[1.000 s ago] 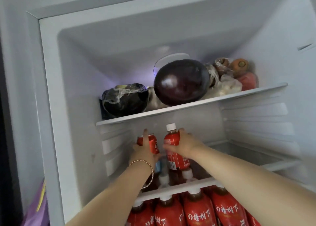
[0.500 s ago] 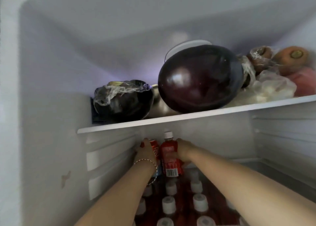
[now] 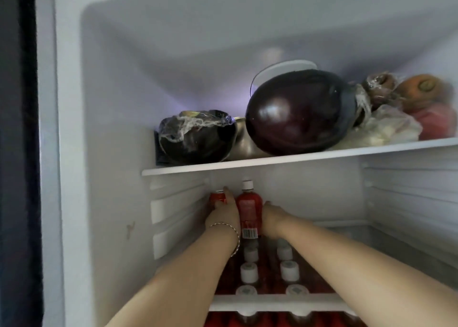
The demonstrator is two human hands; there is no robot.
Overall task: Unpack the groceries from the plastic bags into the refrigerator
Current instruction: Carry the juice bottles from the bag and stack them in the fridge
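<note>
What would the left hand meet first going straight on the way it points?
Probably the fridge's back wall: the left hand grips the red can and points inward, with only wall visible beyond. The gap is hard to judge.

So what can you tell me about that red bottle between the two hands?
The bottle is red, seemingly plastic, with a white cap and a barcode label near its base. It stands upright deep under the upper shelf, behind rows of white-capped bottles. The right hand grips its right side; the left hand, holding a red can, lies against its left.
</note>
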